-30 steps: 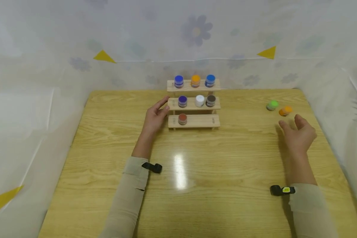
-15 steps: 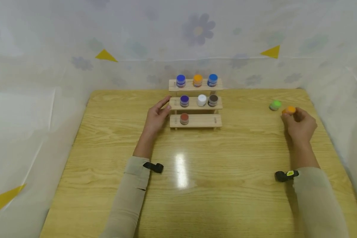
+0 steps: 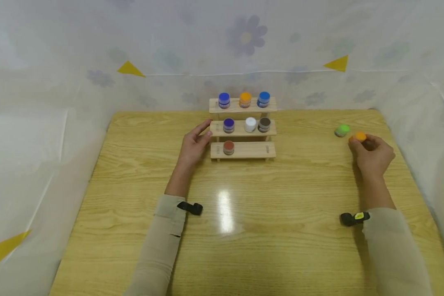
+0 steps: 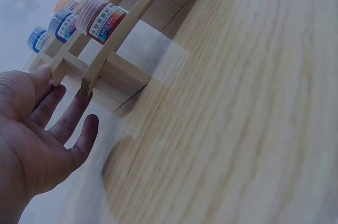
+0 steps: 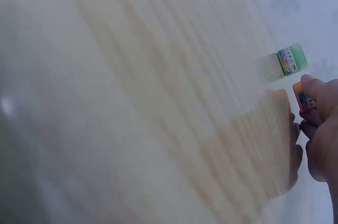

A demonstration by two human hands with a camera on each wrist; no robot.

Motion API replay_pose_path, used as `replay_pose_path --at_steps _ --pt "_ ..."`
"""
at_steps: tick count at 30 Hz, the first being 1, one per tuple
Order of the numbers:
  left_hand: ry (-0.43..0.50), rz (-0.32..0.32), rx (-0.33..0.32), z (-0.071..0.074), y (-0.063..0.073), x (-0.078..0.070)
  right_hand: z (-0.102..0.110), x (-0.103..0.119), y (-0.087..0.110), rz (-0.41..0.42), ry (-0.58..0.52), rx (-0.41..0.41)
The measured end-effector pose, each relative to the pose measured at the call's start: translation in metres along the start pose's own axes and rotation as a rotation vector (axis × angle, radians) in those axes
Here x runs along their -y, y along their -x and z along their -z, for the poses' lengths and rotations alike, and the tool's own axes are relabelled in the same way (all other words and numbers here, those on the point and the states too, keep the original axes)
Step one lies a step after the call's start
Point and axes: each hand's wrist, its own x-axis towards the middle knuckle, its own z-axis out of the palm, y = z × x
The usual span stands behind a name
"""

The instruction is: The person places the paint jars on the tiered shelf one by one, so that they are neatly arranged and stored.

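On the table's right side, my right hand (image 3: 375, 157) pinches an orange paint jar (image 3: 360, 136) between thumb and fingers. Just left of it stands a green paint jar (image 3: 342, 130), apart from the hand. My left hand (image 3: 193, 146) grips the left end of a three-tier wooden rack (image 3: 249, 151) at its middle tier. In the left wrist view, the thumb lies against that tier (image 4: 58, 71) and other fingers reach beneath. A red-brown jar (image 3: 228, 148) sits alone on the rack's lowest tier, toward the left. Part of the orange jar is hidden by the right hand.
Purple (image 3: 228, 125), white (image 3: 250, 124) and dark brown (image 3: 264, 124) jars stand on the middle tier. Blue (image 3: 224, 100), orange (image 3: 245, 100) and lighter blue (image 3: 263, 99) jars line the top one. A pale sheet (image 3: 192, 45) hangs behind the wood-grain table (image 3: 266, 230).
My right hand has reached forward and taken hold of the orange jar, which it did not touch one second ago. The left hand stays at the rack's left end.
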Motion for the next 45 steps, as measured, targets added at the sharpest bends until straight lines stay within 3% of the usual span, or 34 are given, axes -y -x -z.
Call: replay_pose_path --at_steps 7,17,37,45 --pt "-0.009 -0.004 -0.007 0.001 0.002 0.0 -0.01 0.012 0.027 0.052 -0.06 0.037" --pt "-0.021 0.006 -0.021 0.003 0.002 -0.002 -0.045 0.037 0.08 0.285 -0.131 0.102" --pt "-0.005 0.003 -0.006 0.0 0.0 -0.002 -0.108 0.075 0.151 0.47 -0.17 0.206" --pt "0.001 0.009 -0.008 0.0 0.0 0.0 -0.138 0.087 0.172 0.546 -0.203 0.293"
